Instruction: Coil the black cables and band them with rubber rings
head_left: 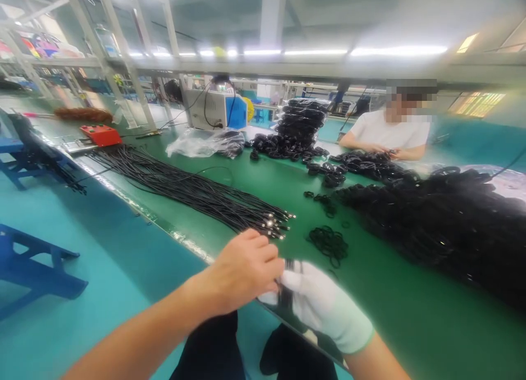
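My bare left hand [246, 267] is closed at the near edge of the green table [255, 185], its fingertips touching something dark beside my right hand. My right hand [318, 300] wears a white glove and is closed around a dark, blurred bundle [286, 287] that looks like coiled black cable. Just beyond my left hand end the long black cables [184, 191], their metal plugs [273, 223] showing. A small pile of thin black loops [327, 244] lies past my gloved hand.
Coiled black cables [435, 226] are heaped on the right, with a stack of bagged coils [302, 122] farther back. A red box [101, 135] stands at the left. Across the table sits a person [390, 130] handling coils. Blue stools [36, 265] stand on the floor.
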Action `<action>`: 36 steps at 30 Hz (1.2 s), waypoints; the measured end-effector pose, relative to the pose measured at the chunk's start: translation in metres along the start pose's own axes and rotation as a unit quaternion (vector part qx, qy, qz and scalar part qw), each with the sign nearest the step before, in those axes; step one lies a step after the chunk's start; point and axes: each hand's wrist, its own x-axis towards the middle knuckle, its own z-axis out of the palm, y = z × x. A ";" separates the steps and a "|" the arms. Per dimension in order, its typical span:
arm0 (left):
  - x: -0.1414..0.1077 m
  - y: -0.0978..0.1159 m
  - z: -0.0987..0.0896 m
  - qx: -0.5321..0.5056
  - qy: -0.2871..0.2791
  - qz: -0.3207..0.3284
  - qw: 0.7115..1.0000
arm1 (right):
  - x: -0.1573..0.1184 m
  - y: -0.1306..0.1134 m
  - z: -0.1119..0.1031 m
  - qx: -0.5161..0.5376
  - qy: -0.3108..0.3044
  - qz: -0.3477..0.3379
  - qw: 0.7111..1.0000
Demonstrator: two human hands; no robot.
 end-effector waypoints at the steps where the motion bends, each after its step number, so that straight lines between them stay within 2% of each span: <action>1: 0.004 -0.008 -0.002 -0.030 -0.010 0.016 0.999 | -0.001 0.002 -0.001 0.019 -0.027 0.017 0.999; 4: 0.011 -0.022 -0.001 -0.116 -0.029 0.033 0.992 | -0.002 0.006 -0.006 0.053 -0.051 0.052 0.996; 7: 0.016 -0.020 0.001 -0.148 -0.042 0.036 0.987 | -0.003 0.009 -0.010 0.038 -0.032 0.082 0.995; 9: 0.020 -0.017 -0.004 -0.140 -0.054 0.036 0.988 | -0.005 0.010 -0.012 0.026 -0.017 0.095 0.995; 11: 0.024 -0.015 -0.012 -0.140 -0.083 0.017 0.987 | -0.006 0.011 -0.012 0.025 -0.015 0.100 0.995; 13: 0.028 -0.018 -0.018 -0.192 -0.123 -0.025 0.973 | -0.008 0.013 -0.012 0.035 -0.032 0.111 0.993; 15: 0.028 -0.022 -0.015 -0.297 -0.153 -0.087 0.939 | -0.009 0.014 -0.012 0.057 -0.045 0.118 0.990; 17: 0.025 -0.025 -0.006 -0.414 -0.165 -0.168 0.879 | -0.010 0.015 -0.012 0.092 -0.042 0.118 0.988; 19: 0.019 -0.024 0.006 -0.505 -0.157 -0.242 0.814 | -0.010 0.015 -0.011 0.122 -0.029 0.111 0.986; 21: 0.012 -0.018 0.016 -0.550 -0.127 -0.279 0.777 | -0.009 0.015 -0.009 0.126 -0.022 0.103 0.986; 24: 0.001 -0.009 0.023 -0.546 -0.071 -0.284 0.785 | -0.007 0.013 -0.007 0.083 -0.019 0.082 0.993; 26: -0.006 -0.004 0.024 -0.543 -0.054 -0.287 0.788 | -0.005 0.011 -0.005 0.035 -0.023 0.071 0.997; 30: -0.019 0.000 0.028 -0.582 -0.042 -0.299 0.755 | 0.001 0.005 -0.001 -0.041 -0.081 0.080 0.993; 31: -0.021 0.000 0.029 -0.583 -0.029 -0.299 0.755 | 0.002 0.002 0.001 -0.058 -0.096 0.086 0.990; 36: -0.028 0.010 0.031 -0.518 0.064 -0.285 0.804 | 0.003 -0.009 0.008 -0.146 -0.136 0.095 0.975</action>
